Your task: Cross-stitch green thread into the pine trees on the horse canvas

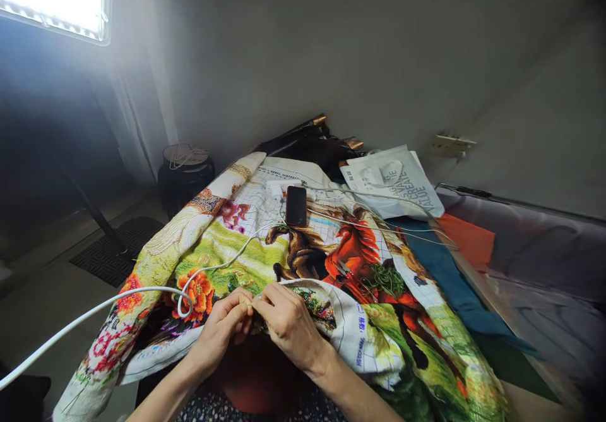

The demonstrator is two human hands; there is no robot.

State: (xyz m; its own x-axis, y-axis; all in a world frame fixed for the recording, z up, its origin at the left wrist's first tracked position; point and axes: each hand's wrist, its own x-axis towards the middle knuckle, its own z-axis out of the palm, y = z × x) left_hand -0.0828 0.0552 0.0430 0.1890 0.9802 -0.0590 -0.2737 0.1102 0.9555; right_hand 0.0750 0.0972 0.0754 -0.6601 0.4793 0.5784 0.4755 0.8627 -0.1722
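Note:
A large cross-stitch cloth (265,251) with horses and flowers lies spread over a table and my lap. My left hand (222,330) and my right hand (288,324) meet at the folded near edge of the cloth, fingertips pinched together on the fabric. Whether a needle sits between the fingers is too small to tell. A tuft of green thread (386,278) and small scissors (348,271) rest on the red horse, just beyond my right hand.
A dark phone (296,205) lies on the cloth farther back, with a white cable (142,292) running left past my hands. A white printed bag (392,185) sits at the back right. A black stool (185,169) stands on the floor at the left.

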